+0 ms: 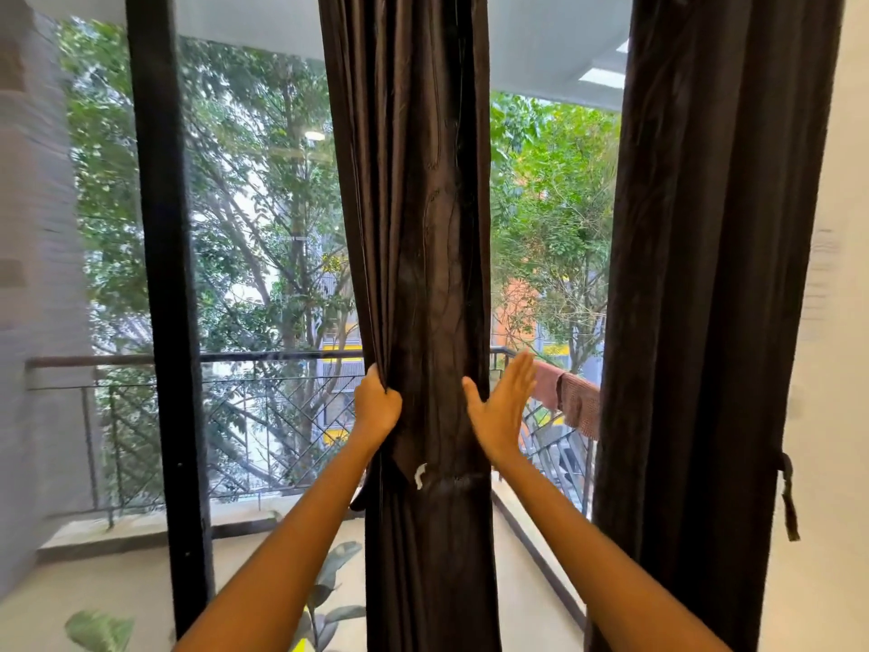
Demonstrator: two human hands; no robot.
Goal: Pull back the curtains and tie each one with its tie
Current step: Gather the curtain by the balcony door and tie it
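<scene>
Dark brown fabric hangs gathered into a column at the middle of the window: the centre curtain, already cinched low down by its tie, with a small white tag just beside the band. The left hand has its fingers curled round the curtain's left edge folds above the tie. The right hand is flat and holds nothing, fingers straight, thumb against the fabric's right side.

A second curtain hangs well apart to the right, bunched against the wall, with a loose tie dangling at its outer edge; it looks not yet bound.

For the step in hand, judged as neatening the bundle, the person would do well to tuck the stray left folds inward with the gripping hand while the flat palm steadies the opposite side, keeping the pleats even above the band so nothing slips free.

Behind the glass are a balcony railing and trees.
</scene>
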